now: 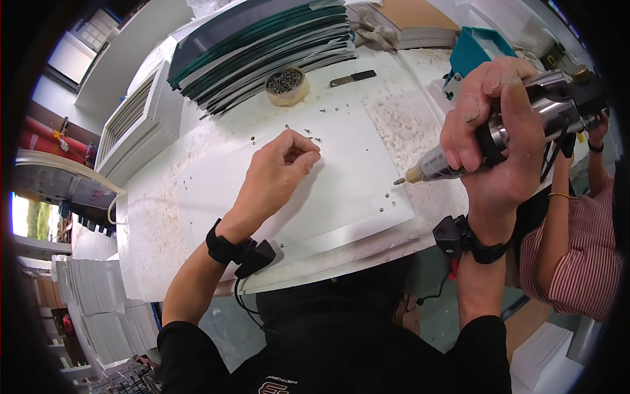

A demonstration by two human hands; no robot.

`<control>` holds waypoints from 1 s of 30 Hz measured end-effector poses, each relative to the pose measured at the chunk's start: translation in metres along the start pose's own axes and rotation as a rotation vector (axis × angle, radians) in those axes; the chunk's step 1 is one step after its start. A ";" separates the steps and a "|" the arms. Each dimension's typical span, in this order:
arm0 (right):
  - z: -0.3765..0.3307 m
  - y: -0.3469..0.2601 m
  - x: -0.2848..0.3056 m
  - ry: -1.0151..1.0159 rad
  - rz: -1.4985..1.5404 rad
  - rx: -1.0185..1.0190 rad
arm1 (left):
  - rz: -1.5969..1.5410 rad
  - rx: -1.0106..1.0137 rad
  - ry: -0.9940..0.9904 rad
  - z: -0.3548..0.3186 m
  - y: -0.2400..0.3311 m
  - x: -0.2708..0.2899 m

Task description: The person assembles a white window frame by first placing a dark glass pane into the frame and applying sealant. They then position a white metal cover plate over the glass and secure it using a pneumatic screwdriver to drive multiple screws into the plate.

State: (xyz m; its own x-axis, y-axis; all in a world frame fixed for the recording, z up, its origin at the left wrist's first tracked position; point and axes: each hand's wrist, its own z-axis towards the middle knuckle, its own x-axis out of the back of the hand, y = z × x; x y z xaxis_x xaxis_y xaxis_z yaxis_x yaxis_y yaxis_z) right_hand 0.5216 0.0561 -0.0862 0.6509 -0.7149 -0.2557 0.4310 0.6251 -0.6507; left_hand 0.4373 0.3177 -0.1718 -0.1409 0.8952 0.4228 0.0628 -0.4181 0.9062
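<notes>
My right hand [489, 141] grips a metal pneumatic screwdriver [525, 125], held nearly level with its tip pointing left, just above the right edge of a white sheet panel [354, 177]. My left hand [282, 167] rests on that panel, its fingertips pinched together beside a few small screws [312, 138] lying loose on the sheet. Whether a screw sits between the fingers is too small to see. Both wrists wear black bands with small devices. Small holes and screws dot the panel's edges.
A tape roll filled with screws [287, 84] stands behind the panel, next to a stack of green-edged white panels [262, 49]. A teal box [482, 47] sits at the back right. Another person in a striped shirt [577, 256] stands close on the right. The worn white tabletop [420, 121] surrounds the panel.
</notes>
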 end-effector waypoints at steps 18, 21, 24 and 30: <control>0.013 0.011 -0.011 0.086 0.068 -0.169 | -0.887 0.228 -0.299 -0.022 -0.001 -0.035; 0.014 0.012 -0.013 0.086 0.049 -0.178 | -0.872 0.226 -0.291 -0.023 -0.001 -0.035; 0.013 0.014 -0.013 0.076 0.065 -0.132 | -0.867 0.230 -0.286 -0.023 0.001 -0.034; 0.010 0.024 -0.018 0.088 0.177 -0.027 | -0.875 0.237 -0.264 -0.024 0.002 -0.034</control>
State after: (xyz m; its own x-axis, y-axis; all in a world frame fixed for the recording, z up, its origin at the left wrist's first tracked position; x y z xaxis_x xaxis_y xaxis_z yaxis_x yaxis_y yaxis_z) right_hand 0.5261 0.0871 -0.0900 0.6576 -0.6198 -0.4282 0.2968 0.7356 -0.6090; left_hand 0.4188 0.2831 -0.1841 -0.0066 0.8945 -0.4471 0.2441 0.4350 0.8667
